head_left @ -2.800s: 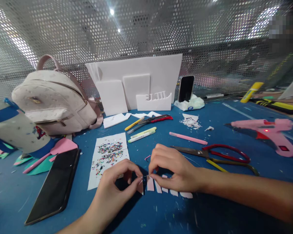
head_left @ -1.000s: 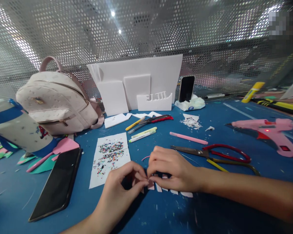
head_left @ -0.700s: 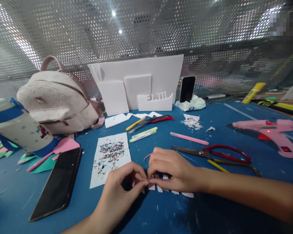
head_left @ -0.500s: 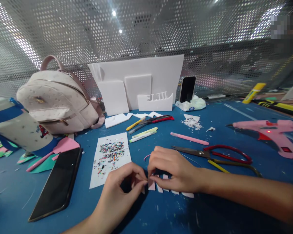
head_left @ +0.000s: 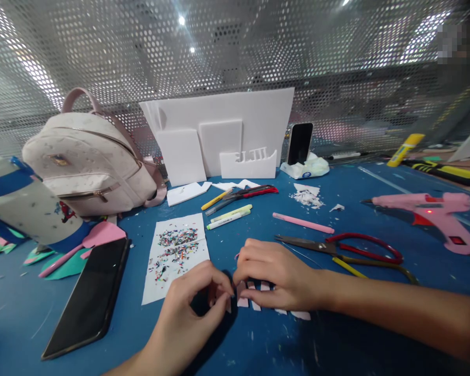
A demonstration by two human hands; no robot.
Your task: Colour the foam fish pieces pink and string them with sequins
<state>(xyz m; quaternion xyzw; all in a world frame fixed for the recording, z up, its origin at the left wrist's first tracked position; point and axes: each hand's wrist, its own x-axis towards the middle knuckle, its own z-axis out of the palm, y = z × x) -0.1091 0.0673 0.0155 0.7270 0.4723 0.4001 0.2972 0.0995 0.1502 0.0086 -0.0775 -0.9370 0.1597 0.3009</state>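
At the front of the blue table, my left hand [head_left: 194, 300] is closed in a pinch, thumb against forefinger. A small pale scrap shows under those fingertips; what they hold, if anything, is hidden. My right hand [head_left: 276, 277] rests just to the right with curled fingers, its thumb across a pink strip [head_left: 243, 300]. Whether it grips that strip or only presses it I cannot tell. Several more pale pink and white strips [head_left: 255, 303] lie in a row under this hand, partly covered. Beyond the left hand is a white sheet [head_left: 151, 290] scattered with colourful glittery bits.
Right of my hands lie red-handled scissors [head_left: 360, 245] and a pink glue gun [head_left: 426, 206]. A phone [head_left: 88, 297] lies at left beside a bottle [head_left: 31, 203] and backpack [head_left: 90, 162]. White foam boards [head_left: 219, 104], pens [head_left: 303, 223] and a standing phone [head_left: 300, 143] are behind.
My two hands have drawn slightly apart at the fingertips, which were touching before. The pink strip between them shows a little more. The view has shifted slightly.
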